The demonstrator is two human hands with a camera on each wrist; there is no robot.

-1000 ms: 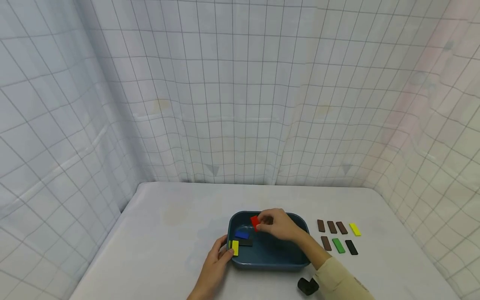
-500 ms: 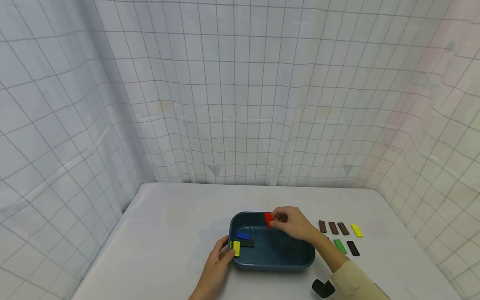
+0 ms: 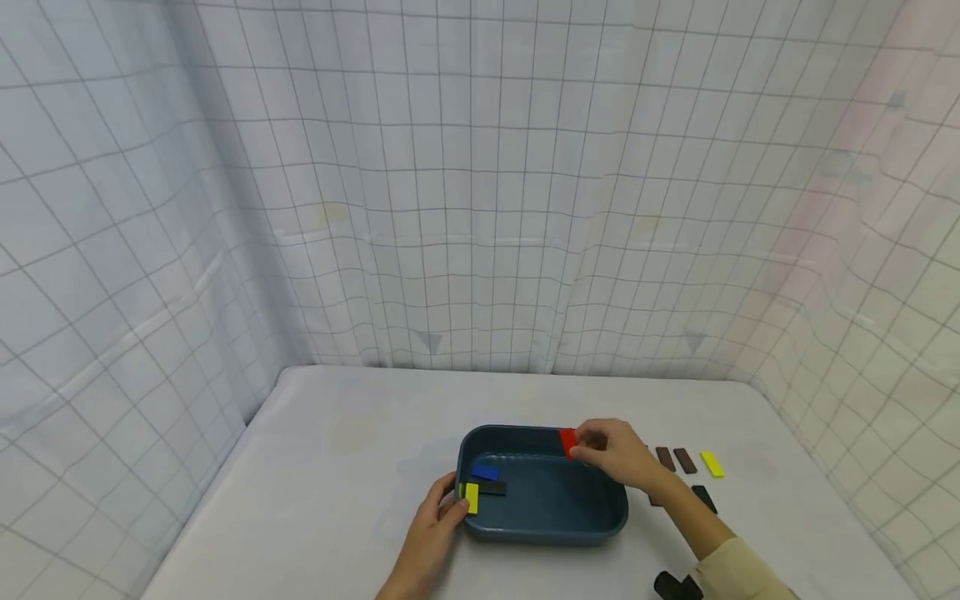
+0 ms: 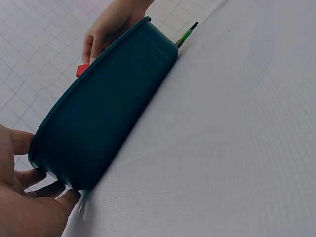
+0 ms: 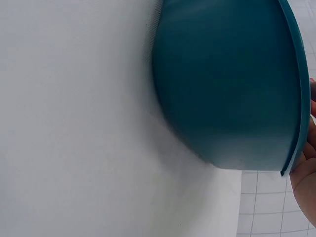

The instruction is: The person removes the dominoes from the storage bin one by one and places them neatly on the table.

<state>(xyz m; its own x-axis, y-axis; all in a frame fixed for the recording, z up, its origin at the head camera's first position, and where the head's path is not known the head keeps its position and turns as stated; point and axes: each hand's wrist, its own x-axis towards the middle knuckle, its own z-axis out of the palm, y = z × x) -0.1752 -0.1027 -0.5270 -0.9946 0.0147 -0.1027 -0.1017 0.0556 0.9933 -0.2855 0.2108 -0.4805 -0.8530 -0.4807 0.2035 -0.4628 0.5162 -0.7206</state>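
Note:
A dark teal plastic tub stands on the white-covered table. My left hand grips its left end, thumb over the rim and fingers along the outer wall, as the left wrist view shows. Between thumb and fingers my right hand pinches a flat red block, above the tub's back right part. Inside the tub, at the left, are a blue block, a black block and a yellow block beside my left thumb. The right wrist view shows mostly the tub's outside.
Right of the tub lie brown blocks, a yellow block and a black block, some partly hidden by my right forearm. A black device is at my right sleeve. Gridded white cloth hangs behind and along both sides.
My right hand has moved right along the tub's back side with the red block still pinched. Its arm now covers the green block on the table. My left hand stays at the left rim.

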